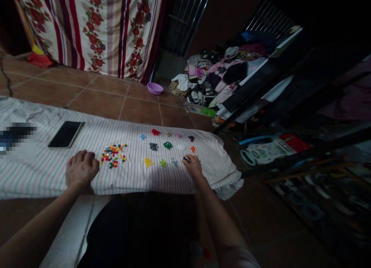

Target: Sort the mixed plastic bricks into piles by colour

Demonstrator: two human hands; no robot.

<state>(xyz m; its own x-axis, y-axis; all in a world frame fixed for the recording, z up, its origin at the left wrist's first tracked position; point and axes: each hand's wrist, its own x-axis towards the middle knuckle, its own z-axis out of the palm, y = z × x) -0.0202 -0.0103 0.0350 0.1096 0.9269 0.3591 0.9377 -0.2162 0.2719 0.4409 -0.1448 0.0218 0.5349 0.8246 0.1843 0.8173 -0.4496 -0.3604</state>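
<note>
My right hand [193, 165] is pinched at the right end of the striped cloth [133, 179], with small black pieces [186, 159] at its fingertips. Close by lie little piles of grey pieces [174, 162], white pieces [181, 147] and orange pieces [193, 149]. My left hand [82, 168] rests on the cloth with curled fingers, and nothing shows in it. Just right of it is a loose spread of mixed coloured pieces [113, 155]. Between the hands sit more single-colour piles, among them yellow [148, 162], light green [162, 163], dark green [167, 145] and red [155, 132].
A dark-screened phone [65, 135] lies on the cloth beyond my left hand. On the tiled floor stand a purple basin [155, 88] and a red broom head [39, 60]. Heaped clothes [214, 74] fill the back right, near a dark shelf frame.
</note>
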